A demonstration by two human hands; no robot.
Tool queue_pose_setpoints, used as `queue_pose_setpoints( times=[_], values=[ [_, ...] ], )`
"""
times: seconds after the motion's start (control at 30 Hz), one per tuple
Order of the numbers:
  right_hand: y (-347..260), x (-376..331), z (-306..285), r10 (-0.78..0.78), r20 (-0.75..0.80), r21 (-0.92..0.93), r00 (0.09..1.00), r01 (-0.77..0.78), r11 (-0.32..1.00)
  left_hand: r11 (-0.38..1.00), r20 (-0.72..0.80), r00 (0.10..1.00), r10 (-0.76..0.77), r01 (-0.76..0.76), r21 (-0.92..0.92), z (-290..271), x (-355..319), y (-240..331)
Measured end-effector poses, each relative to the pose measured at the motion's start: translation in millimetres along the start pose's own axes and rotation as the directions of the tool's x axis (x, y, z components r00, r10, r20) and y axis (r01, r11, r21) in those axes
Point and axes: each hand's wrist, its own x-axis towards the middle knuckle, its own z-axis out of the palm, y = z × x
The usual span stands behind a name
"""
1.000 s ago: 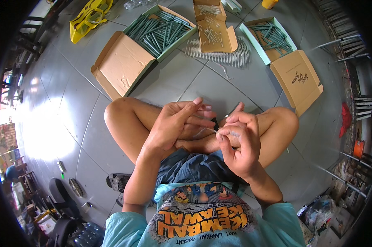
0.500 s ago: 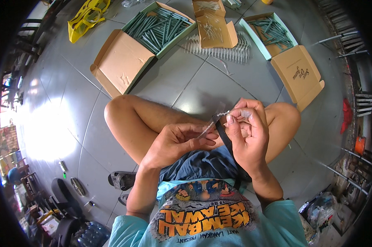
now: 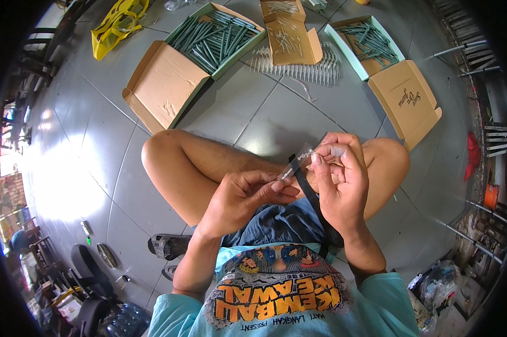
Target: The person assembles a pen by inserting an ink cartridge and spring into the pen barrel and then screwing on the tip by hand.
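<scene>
Left hand (image 3: pixel 239 196): grip closed, thumb and fingers pinching the lower end of a narrow clear sleeve (image 3: pixel 288 172). Right hand (image 3: pixel 343 171): fingertips pressed together on a white strand (image 3: pixel 305 155) at the sleeve's upper end. Sleeve sat slanted between both, above my crossed legs (image 3: pixel 177 174), close by a black strap (image 3: pixel 306 186).

Risks, my judgement: plastic looked thin; too hard a tug could crease it, too slack a left pinch could drop it. Strap near enough to snag.

Containers, all open on tiled floor (image 3: pixel 208 119): left box (image 3: pixel 166 90) heaped with dark green sticks (image 3: pixel 215 44); middle box (image 3: pixel 314 53), slim whitish pieces (image 3: pixel 287 39) scattered inside; right box (image 3: pixel 405 104), fewer green sticks.
</scene>
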Motion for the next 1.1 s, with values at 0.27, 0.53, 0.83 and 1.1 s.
queue_pose_setpoints(
  times=[0.27, 0.53, 0.83, 1.1],
  values=[
    [-1.2, 1.9, 0.8, 0.033, -0.013, 0.0, 0.999, -0.033, 0.999, 1.0, -0.001, 1.0, 0.009, -0.009, 0.017, 1.2, -0.3, -1.1],
    [1.0, 2.1, -0.4, 0.0, -0.004, -0.003, 1.0, 0.0, 1.0, 1.0, -0.012, 1.0, 0.024, -0.024, -0.002, 4.4, 0.7, 0.3],
    [1.4, 2.3, 0.1, -0.003, -0.009, 0.013, 1.0, 0.003, 1.0, 0.999, -0.023, 1.0, 0.022, -0.021, 0.026, 1.3, 0.3, -1.4],
    [6.5, 0.2, -1.3, -0.013, -0.007, -0.006, 1.0, 0.013, 1.0, 0.999, 0.021, 0.999, 0.027, -0.027, -0.025, 4.2, -0.9, -1.1]
  ],
)
